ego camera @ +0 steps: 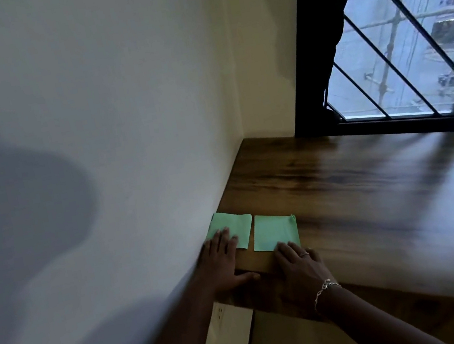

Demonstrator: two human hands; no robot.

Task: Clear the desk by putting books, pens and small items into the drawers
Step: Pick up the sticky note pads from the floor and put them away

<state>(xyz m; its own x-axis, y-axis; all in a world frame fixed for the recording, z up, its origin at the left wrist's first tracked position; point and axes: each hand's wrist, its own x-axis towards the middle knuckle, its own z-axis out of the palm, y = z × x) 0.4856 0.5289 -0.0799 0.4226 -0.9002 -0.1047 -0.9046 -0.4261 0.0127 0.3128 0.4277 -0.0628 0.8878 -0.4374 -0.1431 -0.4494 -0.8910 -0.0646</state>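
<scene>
Two light green square paper notes lie side by side on the dark wooden desk, close to the wall at its left end. My left hand lies flat with straight fingers on the near edge of the left green note. My right hand, with a ring and a bracelet, rests flat with its fingertips touching the near edge of the right green note. Neither hand grips anything. No drawer is visible.
A pale wall runs along the desk's left side. A barred window with a dark curtain stands behind the desk's far edge. A white wall socket sits below the desk's near edge.
</scene>
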